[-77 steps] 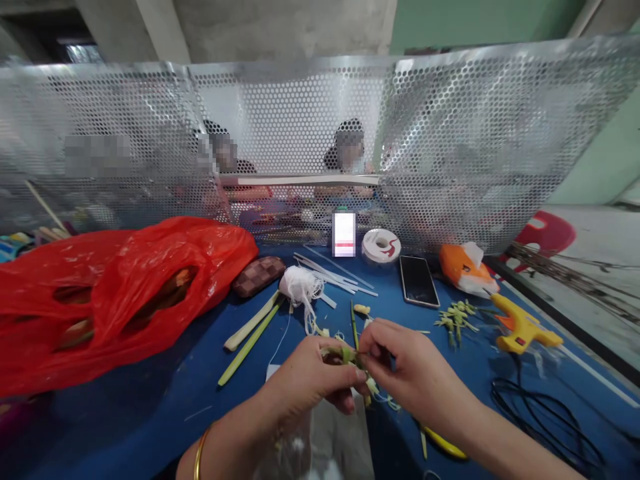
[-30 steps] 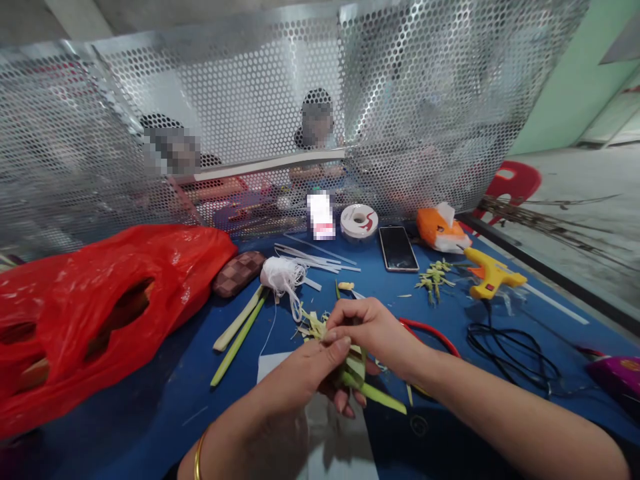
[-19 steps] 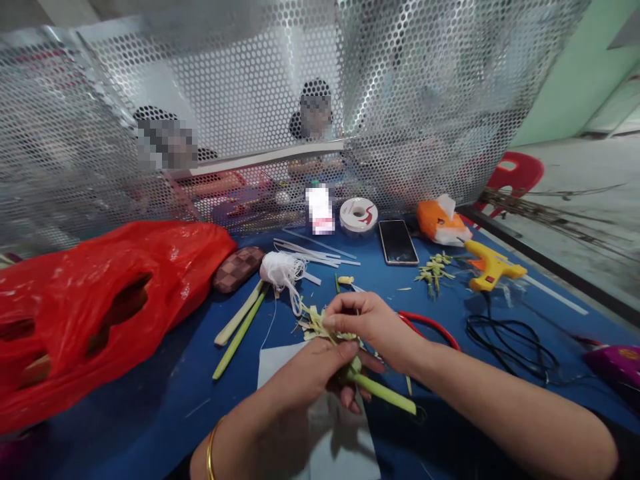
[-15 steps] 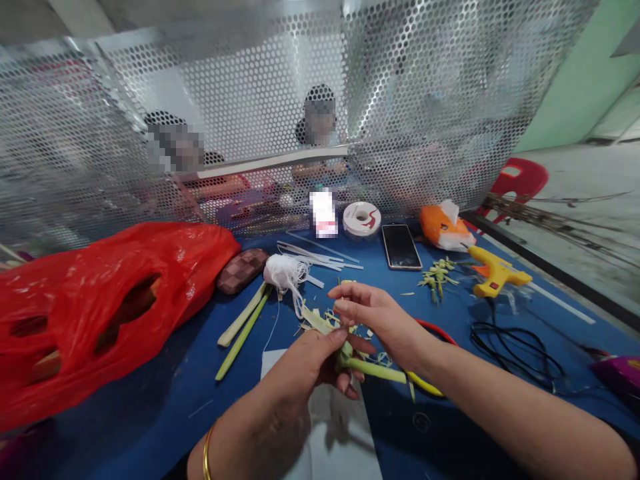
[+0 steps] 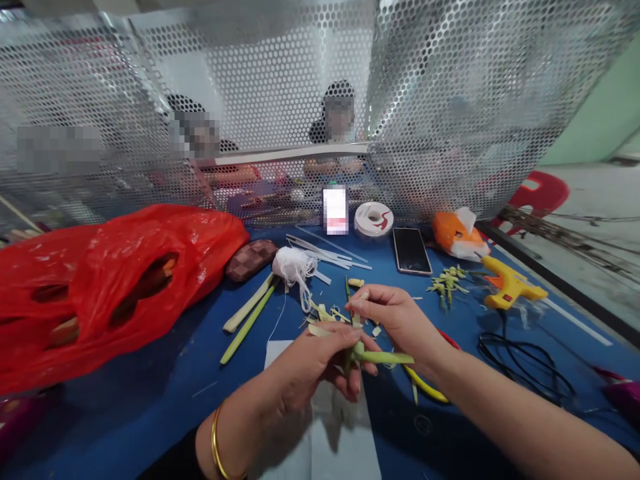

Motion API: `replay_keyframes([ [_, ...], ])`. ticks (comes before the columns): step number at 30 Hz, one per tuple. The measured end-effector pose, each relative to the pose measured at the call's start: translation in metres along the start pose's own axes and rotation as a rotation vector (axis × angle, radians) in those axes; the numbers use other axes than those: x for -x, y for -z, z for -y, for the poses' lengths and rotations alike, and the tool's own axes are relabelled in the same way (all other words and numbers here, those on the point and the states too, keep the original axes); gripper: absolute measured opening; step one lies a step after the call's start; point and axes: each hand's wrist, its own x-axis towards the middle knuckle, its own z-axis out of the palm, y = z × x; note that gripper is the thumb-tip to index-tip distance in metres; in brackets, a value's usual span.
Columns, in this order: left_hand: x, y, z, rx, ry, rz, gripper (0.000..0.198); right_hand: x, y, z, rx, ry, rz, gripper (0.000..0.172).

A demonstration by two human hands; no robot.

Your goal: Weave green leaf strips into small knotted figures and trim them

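My left hand [image 5: 313,363] is closed round a small green plant stalk [image 5: 380,358] whose cut end sticks out to the right. My right hand [image 5: 395,317] sits just above it, fingers pinched on a thin green strip at the stalk's frayed top. Both hands hover over a grey sheet [image 5: 340,427] on the blue table [image 5: 150,400]. Pale leaf scraps [image 5: 325,312] lie just beyond my fingers.
A red plastic bag [image 5: 110,280] fills the left. Long green stalks [image 5: 247,313], a white thread bundle [image 5: 295,265], tape roll [image 5: 373,219], phone [image 5: 411,250], yellow glue gun [image 5: 510,285] with black cable [image 5: 525,363], and yellow-handled cutters [image 5: 425,387] lie around. Other people sit behind a perforated metal screen [image 5: 450,120].
My right hand has lifted slightly, drawing a strip up from the stalk, and the stalk has turned in my left hand. The view has shifted a little.
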Motion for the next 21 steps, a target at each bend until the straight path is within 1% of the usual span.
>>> replay_keyframes([
  [2, 0.001, -0.001, -0.001, -0.018, -0.001, 0.030, 0.035, 0.000, -0.001, 0.001, 0.028, 0.036, -0.031, 0.018],
  [4, 0.002, -0.002, -0.002, -0.036, 0.014, 0.056, 0.033, 0.000, -0.001, 0.002, 0.024, 0.034, -0.042, 0.018],
  [6, 0.003, -0.004, -0.003, -0.044, 0.040, 0.036, 0.033, -0.001, -0.001, 0.001, 0.016, 0.021, -0.035, 0.020],
  [8, 0.002, -0.005, -0.004, 0.002, 0.044, -0.036, 0.033, -0.003, 0.000, -0.001, 0.000, -0.010, -0.035, 0.022],
  [10, 0.002, -0.003, -0.006, 0.093, 0.006, -0.126, 0.033, -0.006, 0.002, -0.005, -0.049, -0.050, -0.060, 0.026],
  [13, 0.001, 0.006, -0.013, 0.196, -0.116, -0.257, 0.036, -0.008, 0.002, -0.012, -0.133, -0.084, -0.145, 0.034],
  [15, 0.002, 0.011, -0.017, 0.208, -0.191, -0.336, 0.037, -0.007, -0.001, -0.014, -0.114, -0.087, -0.180, 0.033],
  [17, 0.004, 0.014, -0.020, 0.204, -0.252, -0.394, 0.037, -0.003, -0.007, -0.014, -0.050, -0.078, -0.134, 0.030],
  [19, 0.005, 0.014, -0.020, 0.195, -0.304, -0.427, 0.038, 0.003, -0.015, -0.010, 0.004, -0.061, -0.010, 0.027],
  [21, 0.006, 0.011, -0.019, 0.186, -0.339, -0.431, 0.039, 0.010, -0.022, -0.006, 0.030, -0.039, 0.112, 0.027],
])
